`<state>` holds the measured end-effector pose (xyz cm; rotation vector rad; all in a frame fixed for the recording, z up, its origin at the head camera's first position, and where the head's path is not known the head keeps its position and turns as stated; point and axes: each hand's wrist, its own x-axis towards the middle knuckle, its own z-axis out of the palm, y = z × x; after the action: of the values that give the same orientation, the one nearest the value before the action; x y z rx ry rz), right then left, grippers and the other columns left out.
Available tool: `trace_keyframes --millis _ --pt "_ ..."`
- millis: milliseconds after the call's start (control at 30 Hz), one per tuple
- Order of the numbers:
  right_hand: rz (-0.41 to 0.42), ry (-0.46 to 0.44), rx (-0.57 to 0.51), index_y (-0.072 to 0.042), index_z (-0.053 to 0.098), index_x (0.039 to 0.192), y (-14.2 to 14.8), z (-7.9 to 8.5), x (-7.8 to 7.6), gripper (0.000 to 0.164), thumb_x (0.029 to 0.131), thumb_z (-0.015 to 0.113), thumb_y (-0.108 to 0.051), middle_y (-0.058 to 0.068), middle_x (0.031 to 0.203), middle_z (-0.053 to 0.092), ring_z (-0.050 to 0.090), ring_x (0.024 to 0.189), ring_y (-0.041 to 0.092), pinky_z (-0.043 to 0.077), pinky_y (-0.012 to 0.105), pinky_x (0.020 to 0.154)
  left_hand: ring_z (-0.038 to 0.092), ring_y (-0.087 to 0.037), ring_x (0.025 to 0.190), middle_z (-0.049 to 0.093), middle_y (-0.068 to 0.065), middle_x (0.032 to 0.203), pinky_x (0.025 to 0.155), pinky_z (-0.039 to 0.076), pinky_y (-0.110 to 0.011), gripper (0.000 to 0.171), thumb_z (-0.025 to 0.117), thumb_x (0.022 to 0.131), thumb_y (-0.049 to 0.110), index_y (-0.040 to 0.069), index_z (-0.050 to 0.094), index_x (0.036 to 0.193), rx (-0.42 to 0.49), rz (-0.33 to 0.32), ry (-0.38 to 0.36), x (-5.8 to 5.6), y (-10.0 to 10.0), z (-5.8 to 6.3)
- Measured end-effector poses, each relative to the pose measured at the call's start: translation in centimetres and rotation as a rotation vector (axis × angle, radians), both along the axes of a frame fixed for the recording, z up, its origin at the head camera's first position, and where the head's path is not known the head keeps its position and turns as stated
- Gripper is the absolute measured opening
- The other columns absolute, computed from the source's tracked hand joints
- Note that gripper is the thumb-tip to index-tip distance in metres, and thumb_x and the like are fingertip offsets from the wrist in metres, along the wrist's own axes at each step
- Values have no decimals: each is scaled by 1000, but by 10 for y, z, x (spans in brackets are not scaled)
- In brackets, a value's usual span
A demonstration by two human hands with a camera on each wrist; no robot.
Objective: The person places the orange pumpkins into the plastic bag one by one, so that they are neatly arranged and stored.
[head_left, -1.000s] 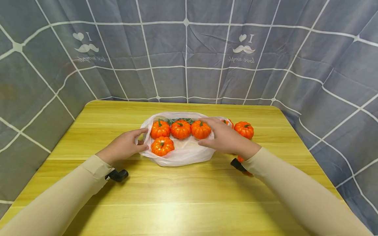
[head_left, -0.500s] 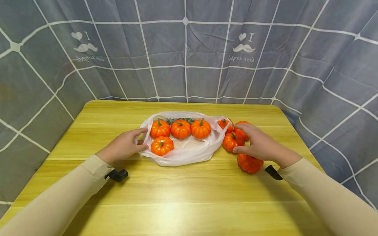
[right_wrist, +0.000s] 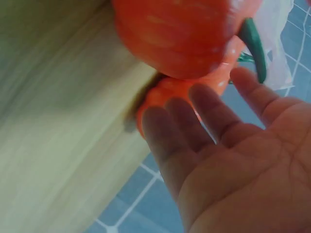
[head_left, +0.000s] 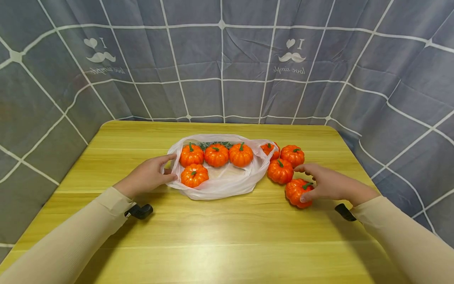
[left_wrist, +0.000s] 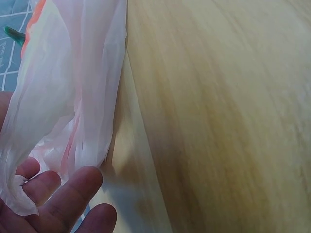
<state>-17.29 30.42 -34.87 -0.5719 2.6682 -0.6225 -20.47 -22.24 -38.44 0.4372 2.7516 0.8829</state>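
A white translucent plastic bag (head_left: 220, 191) lies with its mouth spread, holding several small orange pumpkins with green stems, among them a front-left pumpkin (head_left: 194, 176). My left hand (head_left: 150, 175) holds the bag's left rim; in the left wrist view the thin film (left_wrist: 87, 73) drapes over its bent fingers. My right hand (head_left: 331, 183) is at the nearest loose pumpkin (head_left: 297, 192), its thumb overlapping the right side in the head view. In the right wrist view its fingers are extended and spread just beside that pumpkin (right_wrist: 180, 34); contact is unclear.
More loose pumpkins sit right of the bag: a middle one (head_left: 280, 171), a back one (head_left: 293, 155), and one (head_left: 271, 150) partly behind the bag's edge. A dark green patterned patch (head_left: 216, 144) shows in the bag. A grey checked curtain (head_left: 244, 71) encloses the wooden table (head_left: 198, 240).
My right hand has moved from the bag's right side, over the loose pumpkins, to the nearest one at the front right. My left hand stays at the bag's rim.
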Motion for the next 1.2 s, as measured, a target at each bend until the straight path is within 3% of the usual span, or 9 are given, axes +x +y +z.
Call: trace_keyframes --millis 167,367,700,1133,1200 --pt "44 -42 -27 0 52 144 5 -8 2 89 74 95 -33 22 140 60 60 122 37 50 52 104 58 -21 85 70 -13 105 72 46 -33 79 77 95 30 3 42 160 5 2 -8 0 0 0" --pt "57 -65 5 -9 53 140 6 -17 1 84 72 96 -32 8 128 65 61 112 23 48 46 102 62 -22 92 71 -20 122 74 48 -33 79 77 95 30 3 42 160 10 7 -13 0 0 0" --pt "33 -124 -34 -11 53 136 7 -21 -2 81 71 97 -30 7 124 65 60 108 21 47 45 99 60 -22 90 71 -19 121 71 47 -33 79 77 96 31 4 41 161 11 8 -30 1 0 0" --pt "14 -146 -70 -12 53 136 10 -23 -2 81 72 97 -30 11 126 64 60 110 23 47 46 100 65 -23 100 65 -24 138 75 49 -32 81 77 96 33 5 40 162 10 15 -34 1 2 1" --pt "10 -149 -70 -12 53 136 11 -23 -1 81 71 97 -30 10 126 64 60 110 22 47 45 101 63 -23 96 67 -23 133 73 48 -33 80 77 96 33 5 40 162 5 17 -32 2 2 1"
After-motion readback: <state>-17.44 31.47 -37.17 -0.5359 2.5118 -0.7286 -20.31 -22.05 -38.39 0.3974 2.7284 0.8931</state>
